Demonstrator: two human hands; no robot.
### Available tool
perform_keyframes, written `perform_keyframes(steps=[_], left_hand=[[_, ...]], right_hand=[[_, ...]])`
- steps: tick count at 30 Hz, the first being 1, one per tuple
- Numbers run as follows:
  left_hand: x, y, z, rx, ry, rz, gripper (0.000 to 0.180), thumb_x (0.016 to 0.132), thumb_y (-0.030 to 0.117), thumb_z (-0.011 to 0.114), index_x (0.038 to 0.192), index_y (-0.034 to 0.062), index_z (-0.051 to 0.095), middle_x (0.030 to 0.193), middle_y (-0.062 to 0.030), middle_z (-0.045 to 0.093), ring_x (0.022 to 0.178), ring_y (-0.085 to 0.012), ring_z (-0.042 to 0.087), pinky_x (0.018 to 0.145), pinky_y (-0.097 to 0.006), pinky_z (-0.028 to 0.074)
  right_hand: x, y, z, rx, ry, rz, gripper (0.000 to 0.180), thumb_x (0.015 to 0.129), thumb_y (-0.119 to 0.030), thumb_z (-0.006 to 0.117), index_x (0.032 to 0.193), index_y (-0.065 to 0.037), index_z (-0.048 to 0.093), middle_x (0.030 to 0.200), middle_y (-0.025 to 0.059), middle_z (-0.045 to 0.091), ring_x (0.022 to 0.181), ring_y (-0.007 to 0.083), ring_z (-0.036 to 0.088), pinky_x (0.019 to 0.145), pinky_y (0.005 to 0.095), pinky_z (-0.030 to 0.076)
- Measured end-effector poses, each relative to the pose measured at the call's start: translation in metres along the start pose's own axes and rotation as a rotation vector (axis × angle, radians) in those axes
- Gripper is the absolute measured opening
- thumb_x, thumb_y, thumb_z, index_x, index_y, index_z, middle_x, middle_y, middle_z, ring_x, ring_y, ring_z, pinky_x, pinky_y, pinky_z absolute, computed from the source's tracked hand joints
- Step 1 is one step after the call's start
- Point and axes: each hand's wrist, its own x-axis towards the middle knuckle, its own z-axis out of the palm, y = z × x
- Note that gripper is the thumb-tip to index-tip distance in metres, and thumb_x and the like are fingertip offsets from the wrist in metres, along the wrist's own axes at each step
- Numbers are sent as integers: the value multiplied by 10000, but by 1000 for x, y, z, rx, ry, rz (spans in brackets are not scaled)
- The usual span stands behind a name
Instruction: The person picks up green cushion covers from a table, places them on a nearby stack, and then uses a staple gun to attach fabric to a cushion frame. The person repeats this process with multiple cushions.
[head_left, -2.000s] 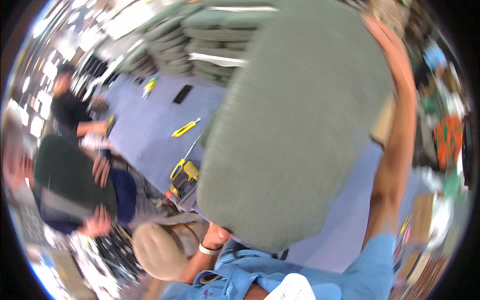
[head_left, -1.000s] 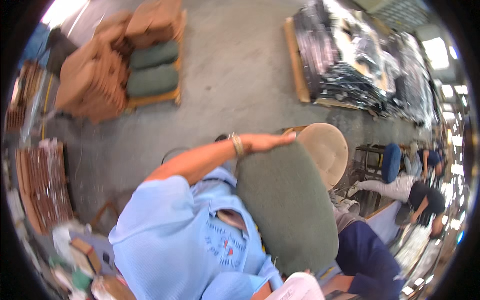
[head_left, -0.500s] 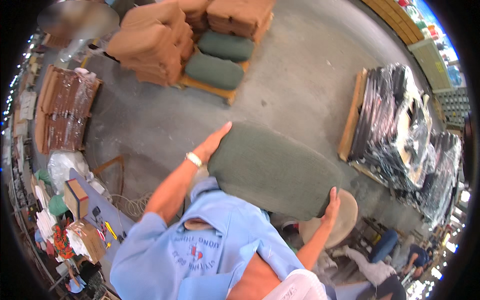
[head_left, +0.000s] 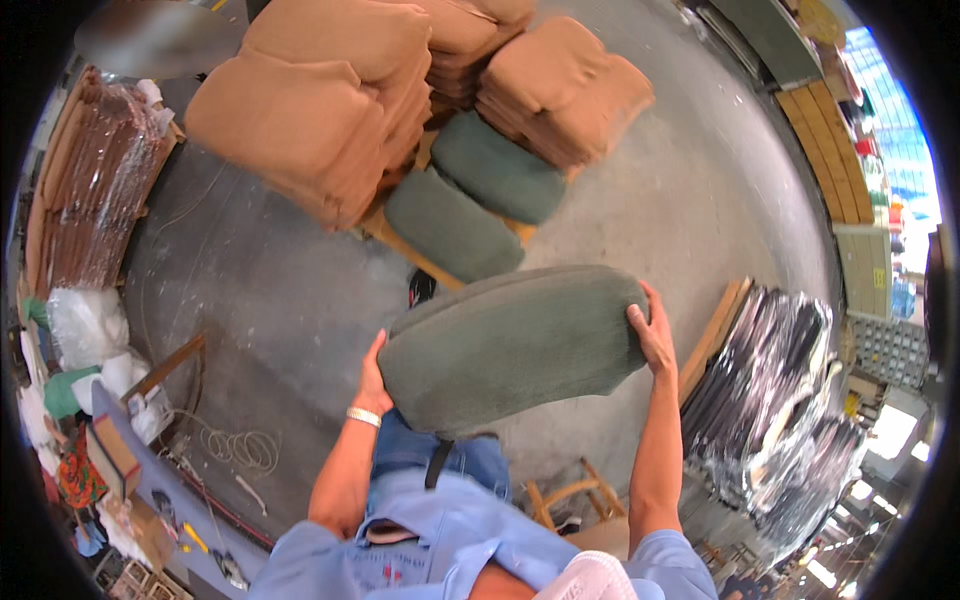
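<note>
Green cushion (head_left: 512, 345) is held clear of the floor between both hands, in front of the torso. Left hand (head_left: 373, 378) is pressed flat against its left end; right hand (head_left: 652, 335) is spread and clamped over its right end. Half a second ago the cushion sat farther from the stacks; it is now carried closer to two matching green cushions (head_left: 470, 205) on the pallet just beyond the hands, beside tan cushion stacks (head_left: 330, 110). Judgement: transport phase, placement pending.

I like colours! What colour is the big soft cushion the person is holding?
The big padded fabric cushion is grey-green, seen in the head view.
</note>
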Motion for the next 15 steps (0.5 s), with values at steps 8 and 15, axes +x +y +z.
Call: perform_keyframes(steps=[8, 15], left_hand=[[249, 83, -35, -355, 165, 60, 656, 986, 593, 444, 1400, 93, 540, 1392, -122, 585, 1288, -320, 541, 1100, -481, 403], [367, 133, -47, -430, 283, 81, 638, 1006, 585, 383, 1422, 122, 525, 1464, -108, 521, 1347, -322, 487, 1100, -497, 392]], right_hand=[[382, -29, 174, -240, -337, -105, 773, 889, -554, 677, 1445, -48, 494, 1403, 209, 563, 1340, 343, 506, 1113, 429, 392], [537, -41, 287, -360, -439, -106, 881, 844, -679, 649, 1444, -50, 502, 1394, 196, 571, 1300, 326, 532, 1095, 425, 407]])
